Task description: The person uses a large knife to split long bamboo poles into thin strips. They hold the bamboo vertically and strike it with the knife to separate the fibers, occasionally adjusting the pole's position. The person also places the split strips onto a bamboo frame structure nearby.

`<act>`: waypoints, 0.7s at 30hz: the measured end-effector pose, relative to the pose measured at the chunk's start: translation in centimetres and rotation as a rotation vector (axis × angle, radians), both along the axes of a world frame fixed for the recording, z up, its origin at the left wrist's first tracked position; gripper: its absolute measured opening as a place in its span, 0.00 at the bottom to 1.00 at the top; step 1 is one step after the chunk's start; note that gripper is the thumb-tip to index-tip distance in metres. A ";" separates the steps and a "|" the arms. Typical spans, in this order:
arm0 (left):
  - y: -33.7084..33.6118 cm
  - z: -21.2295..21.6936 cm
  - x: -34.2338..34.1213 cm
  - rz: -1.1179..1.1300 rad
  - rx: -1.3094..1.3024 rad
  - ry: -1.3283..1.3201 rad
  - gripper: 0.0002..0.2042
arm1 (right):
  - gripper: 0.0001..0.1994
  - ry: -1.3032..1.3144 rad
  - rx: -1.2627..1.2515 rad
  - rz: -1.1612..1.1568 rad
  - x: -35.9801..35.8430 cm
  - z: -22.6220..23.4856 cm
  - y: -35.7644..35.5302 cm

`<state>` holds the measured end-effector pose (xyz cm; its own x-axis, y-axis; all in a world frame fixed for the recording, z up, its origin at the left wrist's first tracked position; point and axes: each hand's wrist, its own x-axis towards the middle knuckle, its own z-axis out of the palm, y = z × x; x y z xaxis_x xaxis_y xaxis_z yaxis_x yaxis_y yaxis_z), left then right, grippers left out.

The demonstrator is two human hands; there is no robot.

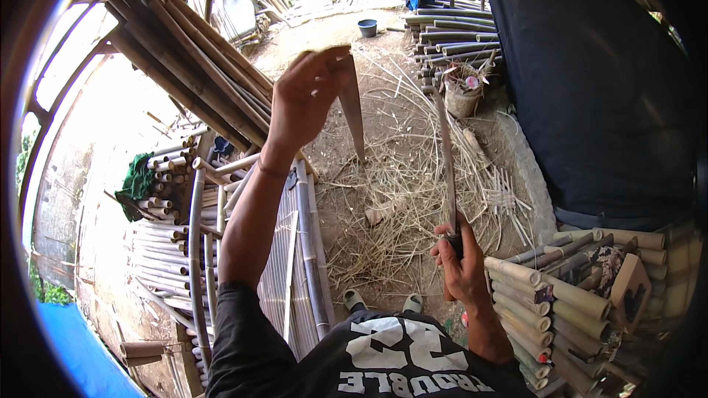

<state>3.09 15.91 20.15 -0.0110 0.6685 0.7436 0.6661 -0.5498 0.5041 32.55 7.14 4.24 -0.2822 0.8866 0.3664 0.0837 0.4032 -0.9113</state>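
My left hand [310, 92] is raised at upper centre, fingers closed round the handle end of a hand saw [352, 114]. Its tapered metal blade hangs tip-down over the ground; the teeth are too small to make out. At right of centre, my right hand [461, 262] grips the dark handle of a long, narrow-bladed machete [447, 155], which points up and away from me. The two blades are apart. Beneath them, bamboo shavings and strips [398, 210] litter the dirt ground.
To my left stand a bamboo slat bench [299, 258] and stacked bamboo lengths [166, 254]. Long poles [192, 59] lean above them. Cut bamboo [520, 298] is piled at right, below a black sheet [590, 88]. Farther off are a dark bucket [367, 27] and another bamboo stack [457, 37].
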 end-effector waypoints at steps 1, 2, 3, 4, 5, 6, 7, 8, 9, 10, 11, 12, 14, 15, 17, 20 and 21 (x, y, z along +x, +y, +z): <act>-0.7 -0.6 0.4 -0.073 -0.048 -0.130 0.16 | 0.20 -0.005 -0.014 0.078 0.0 2.1 0.1; -1.9 -0.3 0.9 -0.048 -0.114 -0.055 0.17 | 0.20 -0.010 -0.031 0.153 0.0 3.8 0.2; -2.4 -0.4 1.8 -0.060 -0.051 -0.008 0.18 | 0.19 0.001 -0.038 0.153 -0.2 4.9 0.1; -2.8 -0.7 2.5 -0.071 0.011 0.039 0.18 | 0.18 -0.048 -0.001 0.098 -0.5 5.7 0.2; -3.1 -1.2 3.0 -0.059 0.050 0.072 0.19 | 0.17 -0.072 0.036 0.110 -0.8 6.6 0.3; -3.1 -1.8 3.5 -0.075 0.049 0.079 0.19 | 0.16 -0.103 0.073 0.113 -0.8 7.7 0.3; -3.2 -2.1 3.9 -0.074 0.050 0.089 0.19 | 0.15 -0.105 0.040 0.129 -0.9 8.8 0.2; -3.4 -2.4 4.5 -0.069 0.046 0.100 0.18 | 0.15 -0.112 0.103 0.121 -1.0 9.0 0.4; -3.7 -2.5 4.9 -0.072 0.046 0.107 0.18 | 0.15 -0.118 0.166 0.112 -1.1 9.1 0.5; -4.0 -2.4 5.3 -0.074 0.046 0.114 0.17 | 0.15 -0.123 0.229 0.104 -1.2 9.2 0.6; -4.2 -2.4 5.6 -0.077 0.044 0.119 0.17 | 0.14 -0.128 0.196 0.111 -1.3 9.5 0.4; -4.3 -2.3 5.8 -0.081 0.049 0.120 0.15 | 0.14 -0.122 0.211 0.105 -1.4 9.3 0.3; -4.5 -2.2 6.1 -0.090 0.060 0.122 0.12 | 0.14 -0.112 0.242 0.094 -1.6 8.9 0.3; -4.5 -2.3 6.2 -0.088 0.064 0.130 0.12 | 0.14 -0.127 0.208 0.112 -1.4 9.2 0.1; -4.5 -2.7 6.2 -0.087 0.073 0.143 0.13 | 0.14 -0.128 0.228 0.102 -1.4 8.9 0.1; -4.4 -3.1 6.5 -0.103 0.049 0.117 0.15 | 0.14 -0.129 0.236 0.104 -1.2 8.7 0.1; -4.3 -3.1 6.6 -0.102 0.053 0.111 0.15 | 0.15 -0.130 0.236 0.107 -1.1 8.7 0.1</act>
